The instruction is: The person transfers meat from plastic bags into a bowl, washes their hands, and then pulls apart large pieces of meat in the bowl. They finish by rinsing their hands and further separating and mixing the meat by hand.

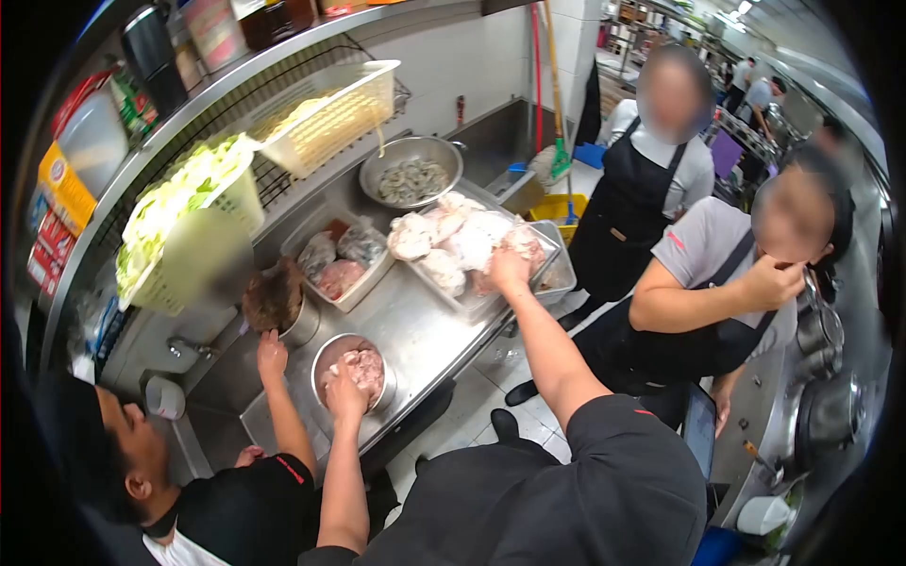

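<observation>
My left hand (346,398) reaches down into a round steel pot (390,396) of pale pink raw meat pieces (366,366). Its fingertips are buried among the pieces, so their grip is hidden. My right hand (510,271) is stretched farther out, its fingers curled against a plastic bag of raw meat (525,247) at the right end of a tray. Several more bulging bags of pale meat (444,269) fill that tray (472,307). Beside my pot, a co-worker's hand (272,355) touches a second steel pot (304,325) with a brown mass in it.
A white tub (363,295) with bagged meat and a colander (401,201) of grey shrimp-like pieces stand on the steel counter (425,354). Baskets (354,123) of vegetables sit on the rack above. Two people in aprons (628,193) stand right; another crouches left. A faucet (192,347) is at left.
</observation>
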The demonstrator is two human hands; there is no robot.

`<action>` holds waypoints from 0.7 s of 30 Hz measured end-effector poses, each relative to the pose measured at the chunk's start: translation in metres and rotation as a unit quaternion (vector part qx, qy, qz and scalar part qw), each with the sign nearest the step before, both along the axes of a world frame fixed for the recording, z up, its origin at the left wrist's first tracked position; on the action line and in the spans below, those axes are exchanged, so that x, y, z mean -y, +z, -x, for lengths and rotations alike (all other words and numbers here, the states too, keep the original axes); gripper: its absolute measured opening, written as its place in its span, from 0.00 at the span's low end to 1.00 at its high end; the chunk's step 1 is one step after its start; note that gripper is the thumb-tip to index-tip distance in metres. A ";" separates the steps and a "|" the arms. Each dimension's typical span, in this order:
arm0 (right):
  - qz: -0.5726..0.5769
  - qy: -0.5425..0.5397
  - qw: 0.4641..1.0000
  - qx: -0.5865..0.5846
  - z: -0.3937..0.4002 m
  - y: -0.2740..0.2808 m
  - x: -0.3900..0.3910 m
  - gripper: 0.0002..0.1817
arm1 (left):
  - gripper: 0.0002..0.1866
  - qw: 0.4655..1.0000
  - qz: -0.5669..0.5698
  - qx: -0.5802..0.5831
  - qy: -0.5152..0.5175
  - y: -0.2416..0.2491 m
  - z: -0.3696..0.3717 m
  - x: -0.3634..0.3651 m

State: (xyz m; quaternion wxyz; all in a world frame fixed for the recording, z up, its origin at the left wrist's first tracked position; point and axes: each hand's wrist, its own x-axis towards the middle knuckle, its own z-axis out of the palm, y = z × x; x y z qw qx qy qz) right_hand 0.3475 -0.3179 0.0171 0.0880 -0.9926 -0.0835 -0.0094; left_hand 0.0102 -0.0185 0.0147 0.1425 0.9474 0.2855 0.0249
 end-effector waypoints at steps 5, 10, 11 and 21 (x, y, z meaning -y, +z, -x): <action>-0.028 -0.023 0.999 0.008 -0.018 -0.030 -0.004 0.25 | 0.46 0.993 -0.054 -0.036 0.098 0.002 -0.001 -0.003; -0.032 -0.010 0.999 -0.001 -0.011 -0.019 -0.003 0.24 | 0.36 0.992 0.059 -0.101 0.047 -0.006 -0.012 -0.026; -0.038 -0.007 0.999 0.002 -0.014 -0.023 -0.004 0.25 | 0.34 0.988 0.073 -0.128 0.051 -0.011 -0.017 -0.028; -0.076 0.012 0.997 -0.027 0.002 0.013 0.012 0.25 | 0.27 0.993 0.061 -0.101 -0.001 -0.043 -0.028 -0.032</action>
